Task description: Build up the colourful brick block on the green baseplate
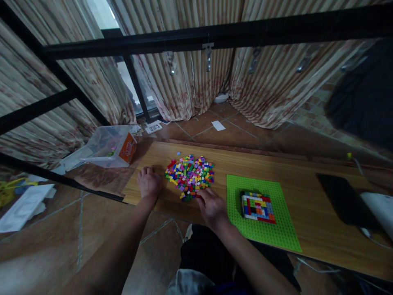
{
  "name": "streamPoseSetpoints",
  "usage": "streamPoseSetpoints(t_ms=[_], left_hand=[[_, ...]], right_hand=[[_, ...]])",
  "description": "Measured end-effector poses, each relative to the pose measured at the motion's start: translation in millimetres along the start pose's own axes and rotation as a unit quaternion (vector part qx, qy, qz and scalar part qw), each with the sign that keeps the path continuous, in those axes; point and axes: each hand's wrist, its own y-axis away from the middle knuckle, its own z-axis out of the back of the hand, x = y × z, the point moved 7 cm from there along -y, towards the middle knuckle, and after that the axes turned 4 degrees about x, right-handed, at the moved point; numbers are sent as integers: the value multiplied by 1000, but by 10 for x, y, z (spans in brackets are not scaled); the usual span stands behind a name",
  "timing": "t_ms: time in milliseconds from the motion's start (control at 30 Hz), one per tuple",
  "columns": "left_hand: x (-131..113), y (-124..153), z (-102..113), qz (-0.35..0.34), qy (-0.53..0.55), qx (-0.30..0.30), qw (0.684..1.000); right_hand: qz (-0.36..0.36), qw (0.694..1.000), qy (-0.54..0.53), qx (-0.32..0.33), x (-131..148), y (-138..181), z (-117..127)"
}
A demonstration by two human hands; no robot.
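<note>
A pile of small multicoloured toy bricks [190,174] lies on the wooden table. My left hand [149,182] rests on the tabletop just left of it, fingers curled in and nothing visible in them. At the pile's near right edge is my right hand [212,207], its thumb and fingers drawn together among the bricks. Whatever is between those fingertips is too small to make out. Right of this hand lies a green baseplate [236,188], bearing a low block built of coloured bricks [258,208].
A clear plastic box [106,141] with an orange label stands on the floor beyond the table's left end. Toward the right end lie a dark flat object [346,200] and a white object [379,209] with a cable. A black metal bar [190,41] crosses ahead, before striped curtains.
</note>
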Motion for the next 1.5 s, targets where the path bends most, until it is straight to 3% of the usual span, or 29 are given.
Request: streamPoseSetpoints(t_ms=[267,733,967,1067,1200,1267,1367,1500], left_hand=[[-3,19,-7,12,-11,3,1000],[2,30,-21,17,-19,6,1000],[1,26,-9,15,-23,11,1000],[-1,11,-8,9,-22,8,1000],[3,-10,-27,8,-22,8,1000],[6,-14,-32,8,-19,5,1000],[9,-15,-35,6,-17,0,1000],[3,-17,-28,7,-21,2,1000]], right_hand=[[-14,999,-38,-9,-136,96,118],[27,999,37,-12,73,-25,-76],[28,999,7,-17,86,5,-36],[20,998,-44,-40,145,53,154],[-12,992,-85,-91,6,204,705],[-48,989,-72,-117,-256,316,1050],[-152,974,-60,-157,-863,486,1502],[-249,953,-118,-129,-1478,569,1673]])
